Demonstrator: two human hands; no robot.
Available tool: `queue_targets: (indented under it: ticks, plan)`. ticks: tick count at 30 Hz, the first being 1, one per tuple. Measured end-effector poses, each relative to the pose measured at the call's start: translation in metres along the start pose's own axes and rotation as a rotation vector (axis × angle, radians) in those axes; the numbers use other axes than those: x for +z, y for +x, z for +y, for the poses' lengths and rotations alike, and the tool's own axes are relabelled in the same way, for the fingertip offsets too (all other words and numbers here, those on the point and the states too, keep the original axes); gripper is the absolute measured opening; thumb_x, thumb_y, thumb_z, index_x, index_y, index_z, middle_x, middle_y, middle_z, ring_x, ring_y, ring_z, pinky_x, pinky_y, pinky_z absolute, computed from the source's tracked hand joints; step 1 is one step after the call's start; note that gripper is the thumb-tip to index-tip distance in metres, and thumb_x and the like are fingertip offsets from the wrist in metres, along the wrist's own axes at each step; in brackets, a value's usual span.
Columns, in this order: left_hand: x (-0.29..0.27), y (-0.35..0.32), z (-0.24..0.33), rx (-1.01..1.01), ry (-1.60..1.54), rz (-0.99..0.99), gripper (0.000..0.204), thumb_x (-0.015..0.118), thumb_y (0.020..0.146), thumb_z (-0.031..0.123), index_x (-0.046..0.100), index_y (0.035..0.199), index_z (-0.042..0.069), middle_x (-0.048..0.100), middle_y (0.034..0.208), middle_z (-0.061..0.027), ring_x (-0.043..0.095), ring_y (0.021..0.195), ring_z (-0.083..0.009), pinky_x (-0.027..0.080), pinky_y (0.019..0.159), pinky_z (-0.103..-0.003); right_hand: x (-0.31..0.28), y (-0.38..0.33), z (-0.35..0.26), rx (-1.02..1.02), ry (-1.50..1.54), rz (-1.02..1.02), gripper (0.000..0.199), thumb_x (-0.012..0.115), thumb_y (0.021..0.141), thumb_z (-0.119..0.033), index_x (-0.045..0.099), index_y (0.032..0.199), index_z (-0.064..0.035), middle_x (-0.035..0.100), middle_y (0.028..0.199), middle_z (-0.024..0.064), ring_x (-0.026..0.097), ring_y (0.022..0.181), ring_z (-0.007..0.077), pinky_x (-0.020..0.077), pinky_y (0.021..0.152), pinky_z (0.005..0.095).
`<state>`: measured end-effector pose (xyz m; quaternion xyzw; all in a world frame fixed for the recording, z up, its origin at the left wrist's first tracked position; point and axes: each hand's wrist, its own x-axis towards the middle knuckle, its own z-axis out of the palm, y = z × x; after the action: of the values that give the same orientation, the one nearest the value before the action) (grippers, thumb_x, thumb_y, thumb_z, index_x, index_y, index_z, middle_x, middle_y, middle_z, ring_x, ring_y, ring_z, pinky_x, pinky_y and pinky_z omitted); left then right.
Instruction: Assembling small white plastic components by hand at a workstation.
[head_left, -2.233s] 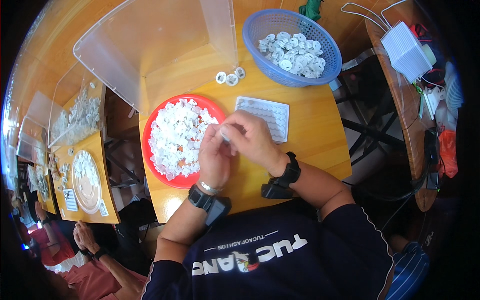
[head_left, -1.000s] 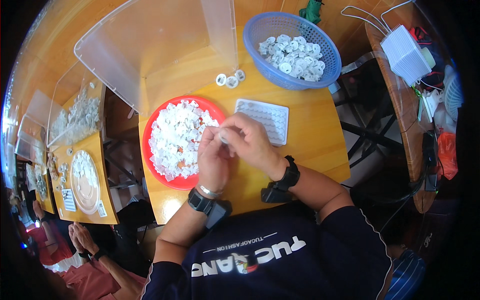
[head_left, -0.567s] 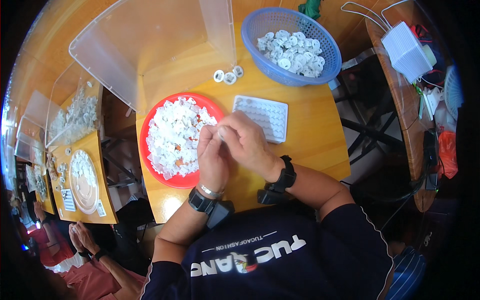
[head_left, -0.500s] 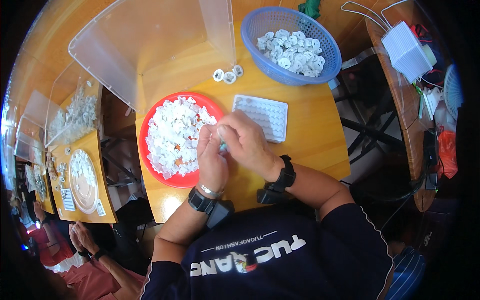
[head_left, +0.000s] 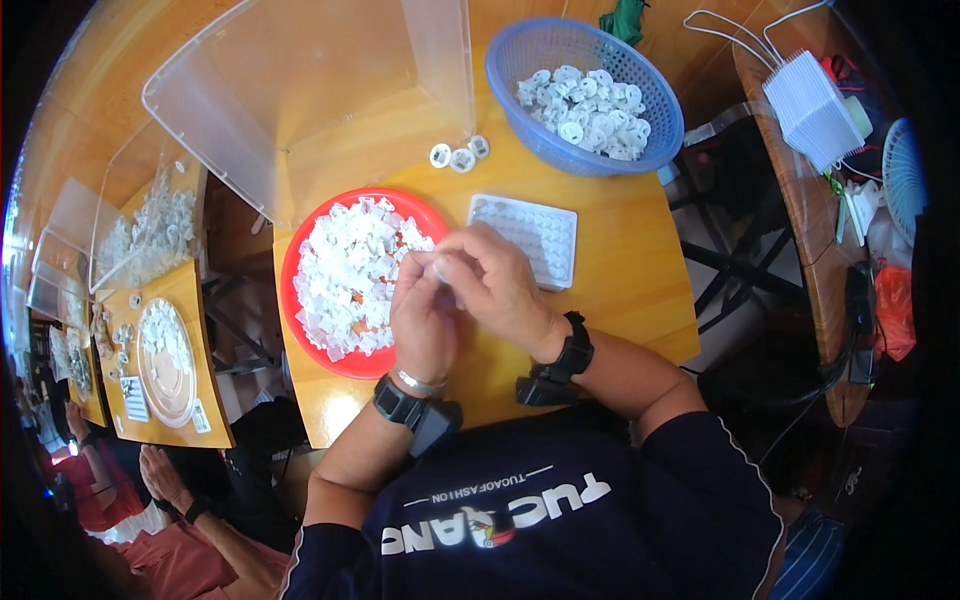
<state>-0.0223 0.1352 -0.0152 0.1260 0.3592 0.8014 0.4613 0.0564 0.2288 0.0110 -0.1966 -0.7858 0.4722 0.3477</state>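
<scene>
Left hand [head_left: 424,310]: fingers curled, thumb and fingertips drawn together, meeting the right hand's fingertips.
Right hand [head_left: 505,285]: fingers bent over, thumb and index tips brought in against the left ones.
Grip: a pale spot shows where the fingertips meet; can't tell if it's a held part or a thumbnail. Anything in there is hidden by the fingers.
White parts [head_left: 350,270]: heaped in the red dish [head_left: 291,290], just left of the fingertips. Left hand overlaps the dish's right edge in view; contact unclear.
Pocketed tray [head_left: 545,235]: white, flat on the table [head_left: 630,270], just beyond the right hand, which covers its near left corner in view.
Round pieces [head_left: 461,161]: three, loose on the table, grouped beyond the hands, well apart from the grip.
Blue basket [head_left: 525,130]: far right of the table, well apart from both hands, holding a pile of white round-faced pieces [head_left: 590,105].
Clear bin [head_left: 300,110]: far left of the table, behind the dish.
Wrists: dark strapped device on each, left [head_left: 400,402], right [head_left: 577,350]; silver bracelet [head_left: 419,383] on the left.
Off to the left: co-worker's hands [head_left: 163,478] near another table [head_left: 215,390].
</scene>
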Motion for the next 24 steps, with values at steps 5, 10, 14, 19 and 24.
queue_targets:
  ticks: [5,10,14,19,24]
  plan:
    - [-0.002,0.002,0.000,0.014,-0.027,-0.024,0.015,0.045,0.099,0.015,0.052,0.105,0.004,0.060,0.094,-0.0067,0.058,0.083,-0.0147,0.047,0.074,-0.030,-0.004,0.000,-0.005,0.030,-0.065,-0.041,0.012,0.063,0.091,-0.016,0.065,0.093,-0.0049,0.062,0.082,0.0122,0.063,0.075,0.0305,0.0500,0.066,0.0384]
    - [-0.008,0.013,0.020,0.169,-0.066,0.109,0.011,0.046,0.098,0.013,0.052,0.102,0.005,0.061,0.090,-0.0073,0.054,0.072,-0.0146,0.043,0.066,-0.028,-0.017,0.010,0.007,-0.105,-0.196,0.060,0.010,0.065,0.089,-0.014,0.065,0.090,-0.0037,0.061,0.079,0.0117,0.062,0.074,0.0307,0.0493,0.064,0.0386]
    - [-0.016,0.018,0.039,0.322,-0.074,0.136,0.015,0.045,0.099,0.015,0.053,0.104,0.003,0.060,0.087,-0.0095,0.054,0.071,-0.0172,0.043,0.065,-0.029,-0.022,0.014,0.010,-0.122,-0.245,0.058,0.008,0.066,0.088,-0.012,0.066,0.087,-0.0037,0.062,0.080,0.0109,0.061,0.074,0.0303,0.0488,0.064,0.0387]
    - [-0.017,0.018,0.048,0.424,-0.069,0.122,0.018,0.045,0.099,0.016,0.053,0.107,0.002,0.059,0.086,-0.0097,0.054,0.071,-0.0179,0.044,0.065,-0.029,-0.006,0.007,0.011,-0.264,-0.306,-0.130,0.007,0.067,0.084,-0.011,0.068,0.089,-0.0066,0.063,0.083,0.0088,0.062,0.080,0.0281,0.0506,0.068,0.0384]
    - [-0.017,0.007,0.060,0.465,-0.108,0.111,0.017,0.047,0.098,0.016,0.053,0.106,0.002,0.059,0.086,-0.0085,0.055,0.072,-0.0178,0.043,0.066,-0.029,0.009,-0.003,0.007,-0.322,-0.501,-0.331,0.018,0.070,0.080,-0.013,0.067,0.097,-0.0082,0.063,0.090,0.0071,0.060,0.090,0.0283,0.0496,0.078,0.0390]
